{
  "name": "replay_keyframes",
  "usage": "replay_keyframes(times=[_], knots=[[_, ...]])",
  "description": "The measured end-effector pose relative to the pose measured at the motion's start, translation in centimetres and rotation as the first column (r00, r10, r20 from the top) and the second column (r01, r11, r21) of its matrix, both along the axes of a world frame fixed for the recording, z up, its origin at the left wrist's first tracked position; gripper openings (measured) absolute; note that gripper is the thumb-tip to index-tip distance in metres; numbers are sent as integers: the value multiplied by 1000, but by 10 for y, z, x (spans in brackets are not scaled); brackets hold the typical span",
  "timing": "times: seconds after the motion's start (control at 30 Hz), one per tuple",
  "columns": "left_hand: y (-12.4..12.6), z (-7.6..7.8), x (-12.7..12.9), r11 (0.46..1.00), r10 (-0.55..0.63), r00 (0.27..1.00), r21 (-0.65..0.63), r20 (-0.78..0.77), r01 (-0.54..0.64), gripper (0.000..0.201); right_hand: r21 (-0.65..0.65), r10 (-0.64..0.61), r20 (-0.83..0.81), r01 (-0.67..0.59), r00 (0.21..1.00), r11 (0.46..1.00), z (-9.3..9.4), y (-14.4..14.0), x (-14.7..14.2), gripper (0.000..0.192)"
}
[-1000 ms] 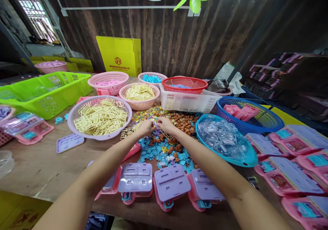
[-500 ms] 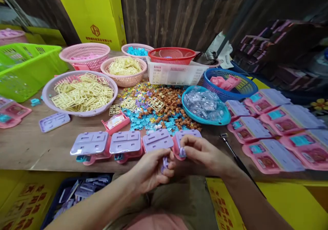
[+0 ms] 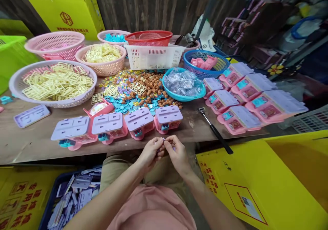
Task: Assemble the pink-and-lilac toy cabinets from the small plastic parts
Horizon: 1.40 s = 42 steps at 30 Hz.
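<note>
1. Grip: my left hand [image 3: 150, 152] and my right hand [image 3: 176, 152] meet just below the table edge [image 3: 38, 155], over my lap. The fingertips of both are pinched together on a small lilac piece [image 3: 164, 140]; it is too small to tell its shape.

2. Just beyond the hands, 4 pink cases with lilac lids [image 3: 139, 120] stand in a row at the near edge, each with a blue clip showing below the lid. I judge these to be work in hand, not finished.

3. To my right, a batch of pink cases laid open [image 3: 239, 119], with blue and brown inserts fitted, reads as the completed share. I count roughly 7.

4. Stock remaining is large: a heap of blue, brown and mixed small parts [image 3: 143, 91] at table centre, a turquoise bowl of clear pieces [image 3: 183, 85], a lilac basket of cream frames [image 3: 55, 83], and further baskets behind.

5. A blue bin of loose lilac lids [image 3: 77, 192] sits at my left knee, well filled.

6. A black-handled tool [image 3: 215, 132] lies unused at the table edge.

7. Judgement: assembly is part done; much supply is left.
</note>
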<state>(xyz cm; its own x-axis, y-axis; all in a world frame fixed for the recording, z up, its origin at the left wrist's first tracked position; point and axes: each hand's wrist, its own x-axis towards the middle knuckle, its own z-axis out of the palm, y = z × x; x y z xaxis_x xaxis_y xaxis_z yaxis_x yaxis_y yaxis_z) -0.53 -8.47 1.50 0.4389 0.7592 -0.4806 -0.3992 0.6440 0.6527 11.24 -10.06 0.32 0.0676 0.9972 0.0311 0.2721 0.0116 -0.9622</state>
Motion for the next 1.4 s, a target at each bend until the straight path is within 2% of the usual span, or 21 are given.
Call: replay_keyframes(times=[0.1, 0.17, 0.23, 0.27, 0.3, 0.33, 0.4, 0.43, 0.5, 0.53, 0.6, 0.67, 0.8, 1.0, 1.1, 1.27, 1.4], knots=[[0, -4, 6, 999, 22, 999, 33, -33, -21, 51, 70, -11, 105, 3, 994, 998, -2, 2, 0, 13], [0, -5, 6, 997, 16, 994, 79, -108, -8, 44, 103, -5, 175, -13, 984, 995, -4, 5, 2, 13], [2, -2, 5, 979, 11, 956, 196, -294, 49, 33, 153, -9, 252, -31, 968, 988, -7, 9, 4, 15], [4, 1, 3, 951, 42, 902, 294, -430, 96, 26, 186, -34, 287, -20, 957, 982, -9, 11, 5, 16], [8, 7, 1, 901, 110, 811, 402, -575, 163, 19, 222, -74, 313, 3, 947, 975, -11, 14, 5, 18], [14, 14, -1, 833, 207, 684, 493, -700, 252, 15, 255, -122, 330, 36, 936, 966, -14, 16, 5, 20], [32, 32, -4, 684, 419, 383, 564, -823, 463, 24, 301, -203, 336, 99, 920, 949, -20, 22, 4, 22], [43, 41, -5, 634, 480, 248, 528, -841, 565, 30, 311, -223, 334, 117, 916, 943, -23, 24, 3, 23], [67, 57, -4, 573, 522, 47, 390, -852, 721, 35, 324, -246, 333, 135, 910, 936, -28, 28, 0, 23], [79, 63, -2, 553, 509, -26, 305, -860, 775, 36, 331, -257, 335, 142, 907, 933, -30, 30, -2, 22], [99, 70, 3, 518, 460, -115, 161, -880, 840, 35, 341, -279, 337, 159, 899, 926, -33, 31, -4, 21], [113, 71, 8, 494, 413, -147, 85, -899, 866, 34, 350, -301, 340, 177, 891, 920, -35, 32, -6, 22], [120, 68, 15, 482, 373, -153, 50, -915, 875, 33, 370, -329, 345, 194, 879, 908, -41, 32, -7, 22], [120, 65, 18, 464, 369, -134, 57, -920, 884, 32, 401, -353, 348, 202, 869, 893, -49, 34, -9, 22], [121, 64, 17, 464, 373, -119, 73, -920, 883, 32, 403, -393, 334, 247, 857, 881, -48, 33, -14, 22], [121, 63, 16, 469, 363, -97, 92, -927, 878, 31, 314, -459, 254, 376, 852, 872, -41, 32, -24, 16], [121, 62, 16, 466, 345, -73, 103, -936, 879, 30, 287, -411, 219, 344, 885, 894, -38, 35, -25, 16]])
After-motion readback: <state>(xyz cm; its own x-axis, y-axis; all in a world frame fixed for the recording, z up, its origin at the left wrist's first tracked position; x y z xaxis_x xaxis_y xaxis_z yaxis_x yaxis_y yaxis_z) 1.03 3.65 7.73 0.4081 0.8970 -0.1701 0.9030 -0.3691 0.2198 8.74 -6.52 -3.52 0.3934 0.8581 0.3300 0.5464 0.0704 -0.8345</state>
